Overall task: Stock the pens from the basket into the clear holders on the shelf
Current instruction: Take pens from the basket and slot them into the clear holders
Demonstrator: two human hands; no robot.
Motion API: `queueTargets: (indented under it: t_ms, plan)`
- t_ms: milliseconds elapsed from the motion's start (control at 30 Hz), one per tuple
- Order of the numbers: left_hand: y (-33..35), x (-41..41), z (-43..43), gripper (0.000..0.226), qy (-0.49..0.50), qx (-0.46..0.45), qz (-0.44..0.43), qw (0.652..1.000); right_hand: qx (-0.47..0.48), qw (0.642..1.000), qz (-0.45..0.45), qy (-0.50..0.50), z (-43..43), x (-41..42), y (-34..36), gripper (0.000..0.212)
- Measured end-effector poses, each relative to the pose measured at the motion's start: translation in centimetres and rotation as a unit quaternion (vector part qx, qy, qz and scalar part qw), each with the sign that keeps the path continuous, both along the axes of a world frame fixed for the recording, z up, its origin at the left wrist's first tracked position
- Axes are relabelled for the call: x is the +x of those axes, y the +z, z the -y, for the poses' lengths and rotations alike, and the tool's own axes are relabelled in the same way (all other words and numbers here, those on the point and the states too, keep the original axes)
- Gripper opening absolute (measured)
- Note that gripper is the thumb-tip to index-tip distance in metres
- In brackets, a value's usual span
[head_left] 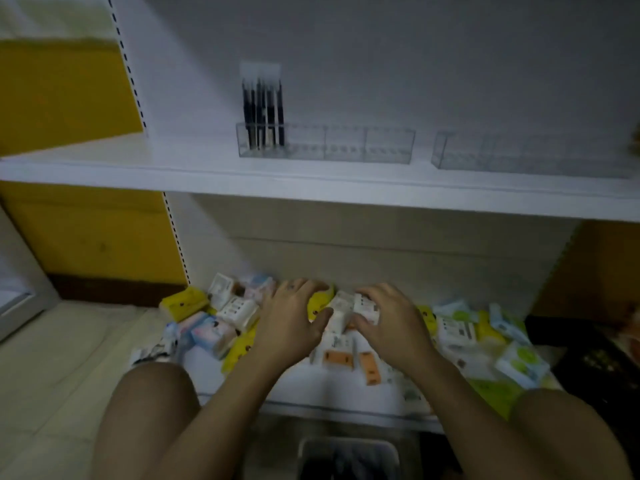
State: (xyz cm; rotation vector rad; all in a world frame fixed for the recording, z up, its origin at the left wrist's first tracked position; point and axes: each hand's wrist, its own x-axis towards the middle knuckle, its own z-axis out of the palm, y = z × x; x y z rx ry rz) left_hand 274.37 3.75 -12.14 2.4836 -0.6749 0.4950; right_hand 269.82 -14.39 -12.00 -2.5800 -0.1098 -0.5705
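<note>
A: Bare knees (149, 410) are seen closest. Between them, at the bottom edge, a pale rectangular plastic basket (346, 442) is tucked, with dark slim pens (346, 462) blurred inside.

B: Neither hand is busied with it. The left hand (291, 317) is laid over a soft yellow packet (320, 299), fingers bent; whether it is gripped cannot be told. The right hand (388, 323) is curled round a white paper packet (363, 306).

A: And stock already placed?

B: A bundle of dark upright pens (263, 109) is stood in the leftmost compartment of the long clear acrylic holder (346, 147). No pens can be made out in its other compartments or in the second clear holder (519, 155) beside it.

A: Handling is judged easy: light, stiff, smooth barrels, likely to roll or slip. A small bunch would best be pinched mid-barrel and lowered upright.

B: Care is called for with the holders too, as they are probably easily nudged on the smooth white shelf board (138, 168).

A: Below, mixed small packets (239, 310) are heaped on the lower white shelf (304, 386). A yellow wall (59, 88) and pale tiled floor (52, 358) are glimpsed at left, all dimly lit.
</note>
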Motion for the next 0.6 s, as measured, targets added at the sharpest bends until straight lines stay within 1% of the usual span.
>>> queueTargets:
  t_ms: [100, 200, 333, 433, 500, 567, 600]
  plan:
    - [-3.8, -0.3, 1.1, 0.040, -0.016, 0.038, -0.056, 0.998, -0.001, 0.996, -0.092, -0.012, 0.8, -0.5, -4.3, 0.043]
    - [-7.2, -0.3, 2.2, 0.045, -0.014, 0.070, -0.110, 0.991, -0.006, 0.988, -0.154, -0.023, 1.7, -0.4, -7.9, 0.045]
    - [-11.7, -0.3, 3.5, 0.048, -0.022, 0.083, -0.188, 0.978, 0.003, 0.970, -0.238, -0.041, 2.8, -0.7, -12.7, 0.047]
    - [-15.3, -1.1, 3.8, 0.048, -0.021, 0.086, -0.270, 0.959, 0.044, 0.949, -0.305, -0.062, 3.5, -1.7, -16.6, 0.042]
    - [-18.0, -1.8, 3.6, 0.044, -0.025, 0.063, -0.329, 0.942, 0.078, 0.932, -0.345, -0.073, 4.1, -2.4, -19.1, 0.037]
    - [-20.2, -2.6, 3.4, 0.035, -0.027, 0.038, -0.380, 0.924, 0.102, 0.915, -0.383, -0.082, 4.4, -3.1, -21.0, 0.028]
    - [-21.0, -3.0, 3.5, 0.030, -0.025, 0.039, -0.408, 0.912, 0.112, 0.904, -0.403, -0.088, 4.5, -3.5, -21.6, 0.024]
